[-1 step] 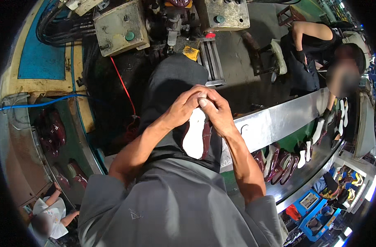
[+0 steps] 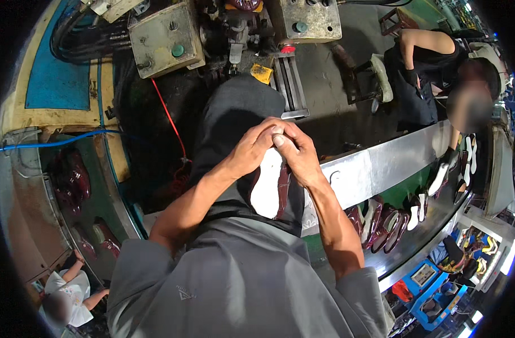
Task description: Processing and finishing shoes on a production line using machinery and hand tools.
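Left hand [image 2: 254, 147], right hand [image 2: 300, 158] both curled round far end of dark-red leather-look shoe [image 2: 283, 194], long white sole piece [image 2: 265, 191] up; I'd press evenly, piece centred.

A shoe [image 2: 283, 194], glossy dark red with a white sole-shaped face [image 2: 265, 188] turned up, sits lengthwise over the lap [image 2: 229, 201], its rounded near end plainly visible, its far end hidden.

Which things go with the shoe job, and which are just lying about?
Shoe job: left hand, right hand, dark red shoe, white sole piece; maybe the shoes at right.

Probably just lying about: yellow thing, red cord, blue hose.
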The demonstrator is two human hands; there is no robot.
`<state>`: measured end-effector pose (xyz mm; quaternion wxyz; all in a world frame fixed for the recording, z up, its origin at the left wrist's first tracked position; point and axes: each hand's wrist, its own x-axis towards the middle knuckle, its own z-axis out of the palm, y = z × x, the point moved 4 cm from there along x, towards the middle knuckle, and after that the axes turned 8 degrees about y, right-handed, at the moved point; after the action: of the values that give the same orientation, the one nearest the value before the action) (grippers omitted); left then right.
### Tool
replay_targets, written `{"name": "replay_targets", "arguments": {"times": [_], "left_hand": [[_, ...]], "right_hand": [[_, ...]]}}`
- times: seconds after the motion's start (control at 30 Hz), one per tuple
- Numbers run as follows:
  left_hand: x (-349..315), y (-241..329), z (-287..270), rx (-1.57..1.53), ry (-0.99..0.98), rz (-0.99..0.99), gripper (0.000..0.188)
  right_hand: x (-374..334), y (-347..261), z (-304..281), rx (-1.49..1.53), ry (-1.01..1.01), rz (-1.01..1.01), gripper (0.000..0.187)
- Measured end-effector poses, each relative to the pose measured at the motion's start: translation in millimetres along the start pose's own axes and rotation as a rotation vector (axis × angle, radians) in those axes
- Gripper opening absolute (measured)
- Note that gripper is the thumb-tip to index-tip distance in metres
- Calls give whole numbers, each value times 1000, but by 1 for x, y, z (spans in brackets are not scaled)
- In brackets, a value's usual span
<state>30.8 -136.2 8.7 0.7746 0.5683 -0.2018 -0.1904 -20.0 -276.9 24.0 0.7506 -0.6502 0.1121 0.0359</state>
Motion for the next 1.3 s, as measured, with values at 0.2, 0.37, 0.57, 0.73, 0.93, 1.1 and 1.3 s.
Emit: {"name": "replay_targets", "arguments": {"times": [0.2,0.37,0.57,0.73,0.93,1.1,1.3], "left_hand": [[-6,1,7,-507,-98,-325,52],[-8,6,14,-74,-28,-77,49],[-10,-2,20,136,41,30,49],[-18,-10,12,-404,-75,-294,68],[-29,-9,14,287,64,67,59],[-13,1,5,35,-47,-170,55],[10,4,8,-327,-72,-486,31]], "right_hand": [[-2,-4,-13,-7,-28,-80,35],[-3,2,-19,-11,-27,-1,35],[0,13,-22,48,-15,-11,34],[3,26,-29,199,-40,81,36],[5,33,-23,220,-21,117,39],[4,26,-23,218,10,119,45],[2,17,-22,179,-50,86,53]]}}
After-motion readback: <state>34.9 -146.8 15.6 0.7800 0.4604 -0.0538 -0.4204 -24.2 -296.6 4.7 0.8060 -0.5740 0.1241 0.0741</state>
